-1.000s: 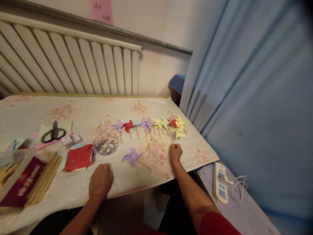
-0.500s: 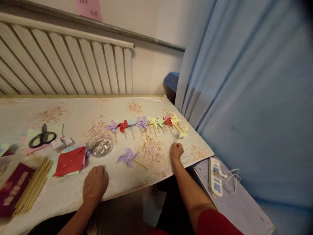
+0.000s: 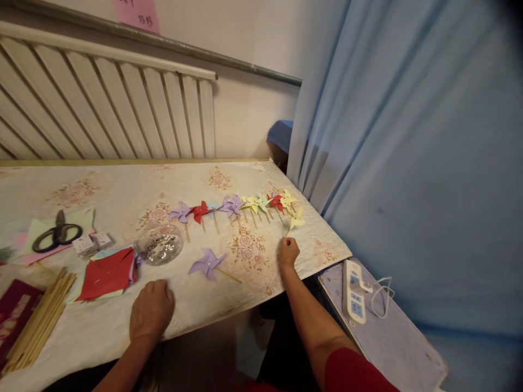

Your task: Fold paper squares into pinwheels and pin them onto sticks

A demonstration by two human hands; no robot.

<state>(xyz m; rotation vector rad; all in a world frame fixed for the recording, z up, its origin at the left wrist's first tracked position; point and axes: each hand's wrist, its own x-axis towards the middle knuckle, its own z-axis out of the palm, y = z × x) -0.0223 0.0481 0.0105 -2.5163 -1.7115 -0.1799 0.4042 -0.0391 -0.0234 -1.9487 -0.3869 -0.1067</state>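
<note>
Head view: I see the right hand [image 3: 288, 252] at the near right part of the tabletop [image 3: 122, 185], its fingers curled together, apparently pinching the lower end of the stick of a yellow pinwheel [image 3: 296, 220] (the grip is small in the frame, so I judge rather than see the pinch). That pinwheel lies just beyond the fingers, at the right end of the row of pinwheels [image 3: 235, 206], close beside its last one. The left hand [image 3: 152, 309] rests knuckles-up near the front edge, fingers folded under and hidden; I cannot tell whether they hold anything.

Just beyond and to the right of the left fingers lies a single purple pinwheel [image 3: 207, 263], apart from the row. Beyond those fingers sits a clear bowl [image 3: 159, 245] of small shiny bits, and to their left a red folded paper [image 3: 107, 274] and a bundle of sticks [image 3: 36, 322]; scissors [image 3: 56, 233] lie farther off on the left.

As I judge it, much is done: a good many pinwheels are lined up. Left over are the loose purple one, uncut paper and plenty of sticks.
</note>
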